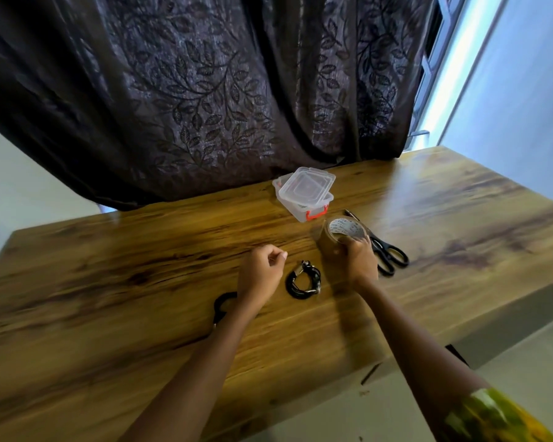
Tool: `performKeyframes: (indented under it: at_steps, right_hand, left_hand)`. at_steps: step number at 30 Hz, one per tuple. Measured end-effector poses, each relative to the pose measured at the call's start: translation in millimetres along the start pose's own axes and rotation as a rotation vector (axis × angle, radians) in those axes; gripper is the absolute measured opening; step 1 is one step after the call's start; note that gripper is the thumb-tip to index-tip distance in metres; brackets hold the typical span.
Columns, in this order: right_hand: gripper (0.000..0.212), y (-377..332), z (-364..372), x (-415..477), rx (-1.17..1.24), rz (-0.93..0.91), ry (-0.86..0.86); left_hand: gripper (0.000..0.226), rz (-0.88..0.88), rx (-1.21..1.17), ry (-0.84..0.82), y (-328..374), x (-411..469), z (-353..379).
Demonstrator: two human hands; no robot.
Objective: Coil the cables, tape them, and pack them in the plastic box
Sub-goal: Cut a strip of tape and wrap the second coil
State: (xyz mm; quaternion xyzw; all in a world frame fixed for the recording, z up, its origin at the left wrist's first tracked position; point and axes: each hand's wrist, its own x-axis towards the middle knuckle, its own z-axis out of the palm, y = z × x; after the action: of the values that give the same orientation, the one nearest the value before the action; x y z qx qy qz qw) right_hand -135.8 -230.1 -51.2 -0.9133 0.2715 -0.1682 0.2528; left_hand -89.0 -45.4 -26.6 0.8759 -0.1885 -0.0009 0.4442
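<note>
A coiled black cable (303,281) lies on the wooden table (141,266) between my two hands. A second black cable (223,305) sits to the left, partly hidden under my left forearm. My right hand (359,260) grips a roll of brown tape (339,236) held on edge just right of the coil. My left hand (262,271) hovers left of the coil with fingers curled and thumb against forefinger; whether it pinches a tape end is unclear. The clear plastic box (304,194) with red clips stands behind, its lid lying loosely on top.
Black scissors (385,252) lie right of the tape roll, close behind my right hand. A dark leaf-patterned curtain (205,90) hangs along the table's far edge. The table's right edge drops off near my right elbow.
</note>
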Motion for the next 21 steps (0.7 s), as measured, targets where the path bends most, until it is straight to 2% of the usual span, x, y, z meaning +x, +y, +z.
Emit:
performKeyframes:
  at_steps: [2,6,9,10,13,17,19,21]
  right_hand:
    - [0.033,-2,-1,-5,0.257,0.028,0.024]
    - [0.035,-22,-13,-28,0.565,0.011,0.081]
    - [0.04,-37,-23,-49,0.917,-0.04,0.013]
    - [0.039,-40,-24,-55,0.979,-0.065,-0.013]
    - [0.031,-43,-26,-67,1.041,-0.134,-0.062]
    - [0.034,-51,-36,-74,1.022,-0.215,-0.082]
    - [0.035,-59,-50,-73,1.024,-0.212,0.0]
    - [0.035,-66,-64,-69,0.886,-0.293,0.153]
  left_hand:
    - [0.015,0.009,-0.013,0.004,3,1,1]
    - [0.022,-0.011,-0.104,-0.035,20,3,0]
    - [0.043,-0.151,-0.377,-0.126,45,4,-8]
    - [0.041,-0.203,-0.513,-0.173,52,4,-12]
    - [0.033,-0.215,-0.807,-0.275,63,3,-26]
    - [0.017,-0.098,-0.875,-0.316,71,-5,-36]
    - [0.014,-0.072,-0.87,-0.293,75,-8,-41]
    - [0.015,-0.064,-0.849,-0.278,77,-10,-46]
